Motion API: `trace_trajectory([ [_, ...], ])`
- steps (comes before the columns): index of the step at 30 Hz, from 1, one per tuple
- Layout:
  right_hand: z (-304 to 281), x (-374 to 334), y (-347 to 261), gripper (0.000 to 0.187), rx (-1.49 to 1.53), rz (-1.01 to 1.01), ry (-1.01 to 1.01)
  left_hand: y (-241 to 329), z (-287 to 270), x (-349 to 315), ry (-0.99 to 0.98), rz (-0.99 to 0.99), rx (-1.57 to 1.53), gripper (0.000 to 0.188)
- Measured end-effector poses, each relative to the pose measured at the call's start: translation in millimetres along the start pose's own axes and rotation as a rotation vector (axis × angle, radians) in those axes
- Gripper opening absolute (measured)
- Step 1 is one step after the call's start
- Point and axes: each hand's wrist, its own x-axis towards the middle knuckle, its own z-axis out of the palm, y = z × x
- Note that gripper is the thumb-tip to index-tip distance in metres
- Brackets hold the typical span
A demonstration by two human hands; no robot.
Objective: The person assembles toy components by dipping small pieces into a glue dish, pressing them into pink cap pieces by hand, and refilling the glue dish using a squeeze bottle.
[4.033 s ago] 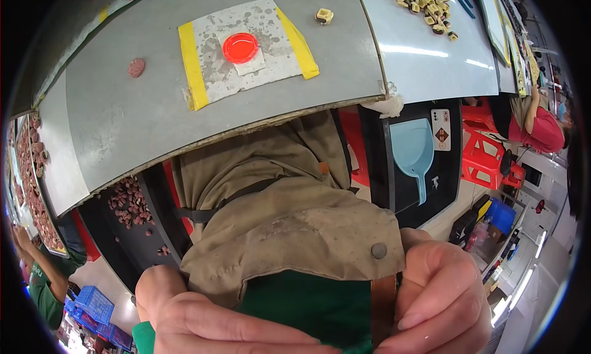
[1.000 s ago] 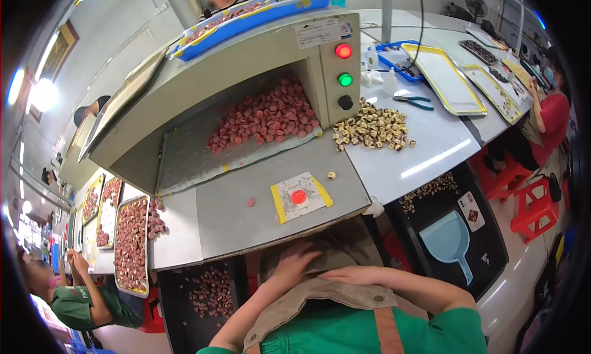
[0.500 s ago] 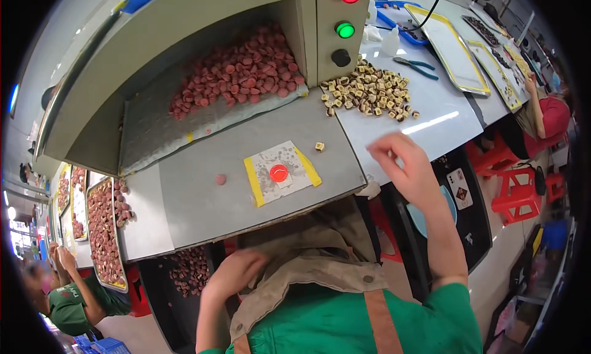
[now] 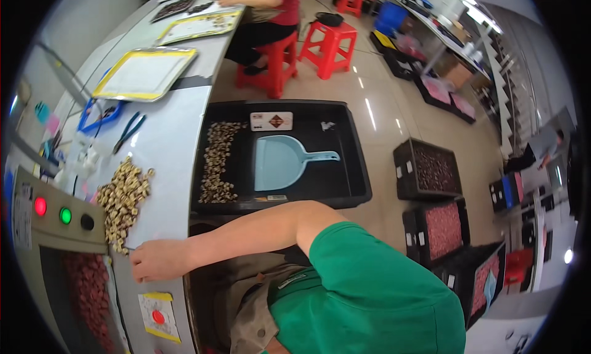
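My right hand is low over the grey worktop, fingers curled down and together; whatever they hold is hidden beneath. Just beyond it lies a heap of small cream-and-dark square pieces. On the near side of the hand, a white pad with yellow tape edges is stuck to the worktop, with a round red disc on it. Next to the pad, many dull-red round pieces lie inside a beige machine housing. My left hand is out of the picture.
Beside the table stands a black bin with square pieces and a light-blue dustpan. Blue-handled pliers and a yellow-edged tray lie farther along. A co-worker in red sits beyond, near a red stool.
The view has swung far to the right, so the floor bins now show. My right hand has lowered toward the worktop between heap and pad; my left hand has left the picture.
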Motion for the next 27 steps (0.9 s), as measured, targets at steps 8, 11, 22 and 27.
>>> trace_trajectory([
  [8,-8,8,-6,0.02,0.243,0.282,0.108,23,30,1,0.127,0.033,-0.114,0.041],
  [11,-6,8,-4,0.017,0.268,0.261,0.11,25,29,0,0.12,0.102,-0.126,0.04],
  [22,8,18,12,0.016,0.203,0.189,0.048,62,47,-32,0.098,0.215,-0.454,0.017],
  [27,23,24,25,0.018,0.141,0.07,0.009,105,56,-49,-0.292,0.237,-1.034,0.022],
])
